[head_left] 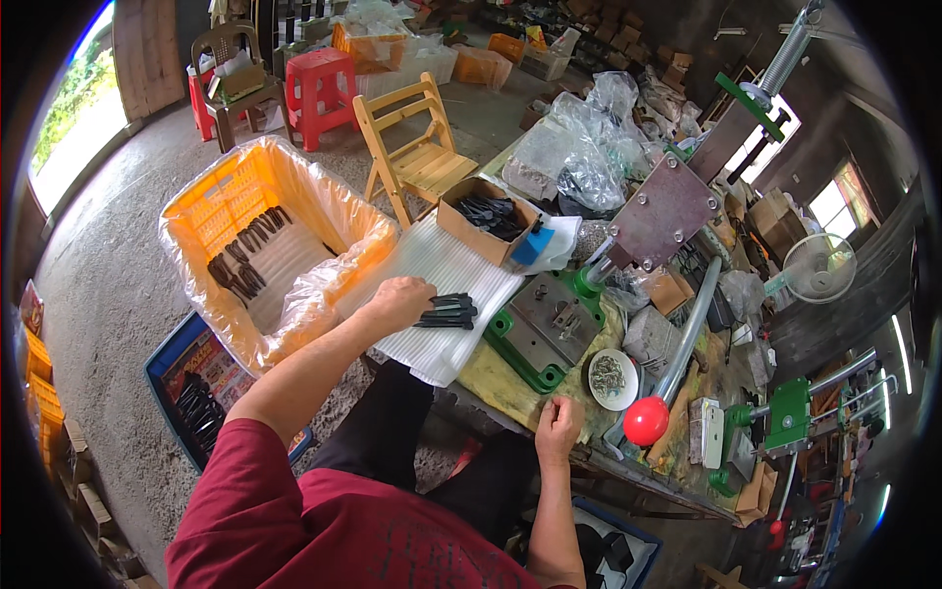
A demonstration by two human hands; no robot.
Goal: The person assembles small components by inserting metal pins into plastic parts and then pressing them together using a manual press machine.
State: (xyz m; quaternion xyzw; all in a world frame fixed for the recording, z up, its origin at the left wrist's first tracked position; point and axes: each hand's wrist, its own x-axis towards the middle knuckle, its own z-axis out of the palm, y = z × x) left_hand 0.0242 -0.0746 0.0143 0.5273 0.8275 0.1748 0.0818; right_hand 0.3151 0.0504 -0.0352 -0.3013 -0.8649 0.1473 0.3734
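At lower centre the right hand (pixel 557 424) rests loosely curled, holding nothing, on the bench (pixel 510 388) edge. At mid-frame the left hand (pixel 400 299) has its fingers closed around a bundle of flat black plastic strips (pixel 449 311) above ribbed white foam sheet (pixel 446 280).

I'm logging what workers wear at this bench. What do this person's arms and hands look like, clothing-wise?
Both forearms are bare below short sleeves of a dark red T-shirt. The left hand and the right hand are bare too: no gloves can be seen, and no watch, bracelet or ring can be made out. Dark trousers show below.
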